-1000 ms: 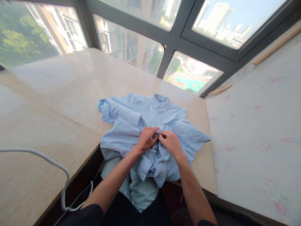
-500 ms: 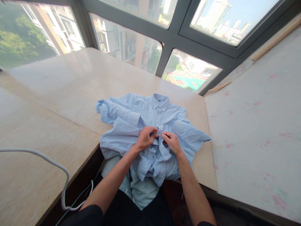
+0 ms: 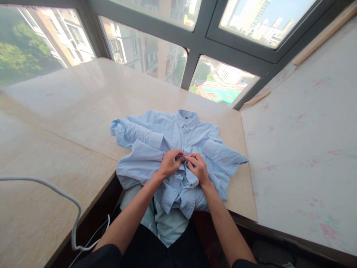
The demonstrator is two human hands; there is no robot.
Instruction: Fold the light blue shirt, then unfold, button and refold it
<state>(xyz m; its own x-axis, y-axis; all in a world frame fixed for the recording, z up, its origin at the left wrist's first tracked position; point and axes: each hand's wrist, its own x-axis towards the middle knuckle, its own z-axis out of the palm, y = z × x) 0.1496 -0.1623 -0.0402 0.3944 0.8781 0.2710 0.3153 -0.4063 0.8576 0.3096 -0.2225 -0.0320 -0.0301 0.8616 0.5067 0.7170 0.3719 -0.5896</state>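
A light blue button-up shirt (image 3: 150, 126) lies front up on the stone-look ledge, its collar toward the window and its hem hanging over my lap. Both sleeves are folded inward across it. My left hand (image 3: 170, 163) pinches the edge of the front placket near the middle of the shirt. Right beside it, my right hand (image 3: 197, 166) also has its fingertips closed on the placket, close to a button. The fingertips of both hands nearly meet, and the button between them is mostly hidden. Below the hands the lower front hangs loose, with white buttons showing.
The pale ledge (image 3: 69, 100) stretches left and back to the grey-framed window (image 3: 192, 37). At the right stands a flower-patterned wall (image 3: 295, 156). A white cable (image 3: 55, 188) loops over the ledge's front edge at the left.
My right hand has moved left, closer to my left hand, with its fingers now against the placket edge. The view has shifted slightly.
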